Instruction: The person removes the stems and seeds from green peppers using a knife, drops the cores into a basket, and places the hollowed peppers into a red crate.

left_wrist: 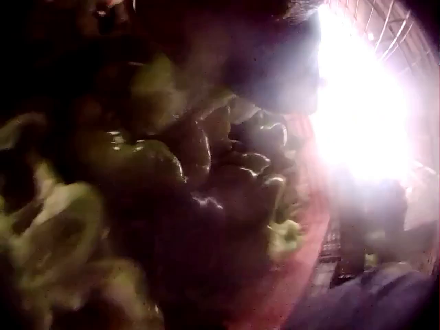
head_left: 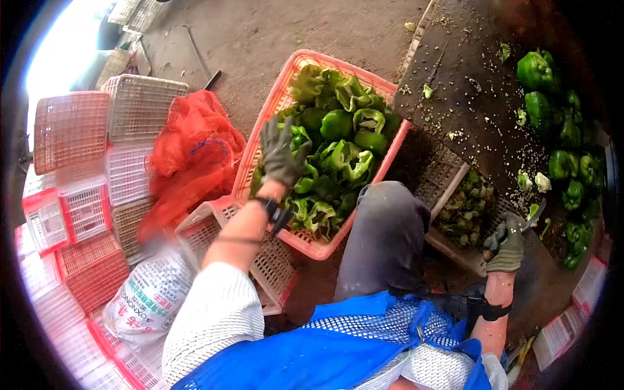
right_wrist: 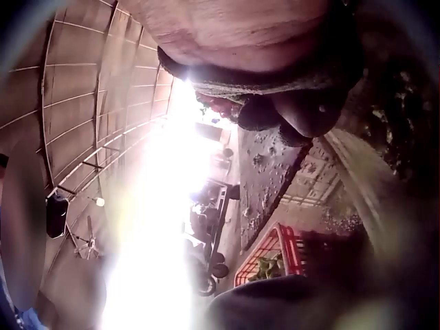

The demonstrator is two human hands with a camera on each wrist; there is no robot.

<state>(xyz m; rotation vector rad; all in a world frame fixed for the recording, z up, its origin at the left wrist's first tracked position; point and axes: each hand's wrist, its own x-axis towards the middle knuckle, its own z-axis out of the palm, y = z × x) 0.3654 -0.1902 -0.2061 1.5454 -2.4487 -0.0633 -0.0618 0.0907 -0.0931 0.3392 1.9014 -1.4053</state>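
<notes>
My left hand (head_left: 283,153), in a dark work glove, is over the left side of a pink plastic crate (head_left: 401,140) with its fingers spread. Cut green bell peppers (head_left: 348,159) fill this crate, several of them hollowed out; a dim left wrist view shows the peppers (left_wrist: 62,227) close up. At the right, my gloved right hand (head_left: 506,246) grips a knife, its blade (head_left: 537,212) pointing up and away beside the dark board. Curled fingers of this hand (right_wrist: 292,113) show in the right wrist view, where the knife is hidden.
Whole green peppers (head_left: 564,166) line the right side of a seed-strewn dark board (head_left: 468,97). A crate of pepper cores (head_left: 465,211) stands below the board. Stacked crates (head_left: 91,214), a red mesh bag (head_left: 195,153) and a white printed sack (head_left: 148,292) lie left.
</notes>
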